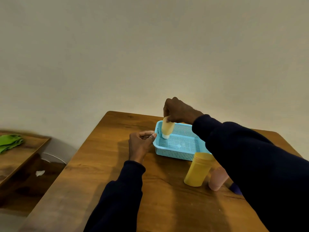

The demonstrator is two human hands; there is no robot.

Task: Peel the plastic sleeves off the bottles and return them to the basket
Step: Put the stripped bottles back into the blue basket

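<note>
Right hand (175, 111) gripped 1 pale bottle (167, 128), cap down, inside 1 blue basket (173, 154). Left hand (140, 143) curled at the basket's left rim; grasp unclear. On table (108, 164): 1 yellow bottle (197, 169), 1 pink bottle (217, 180).

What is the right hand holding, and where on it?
The right hand pinches the pale yellow bottle by its top end, cap pointing down over the blue basket.

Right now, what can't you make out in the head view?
Head view:
1. Purple object: mostly behind the right sleeve, identity unclear.
2. Pink plastic bottle: top hidden by that sleeve.
3. Left hand: curled fingers hide whether it holds anything.
4. Pale yellow bottle: right hand covers its upper end.
5. Green cloth: cut by left edge.
</note>
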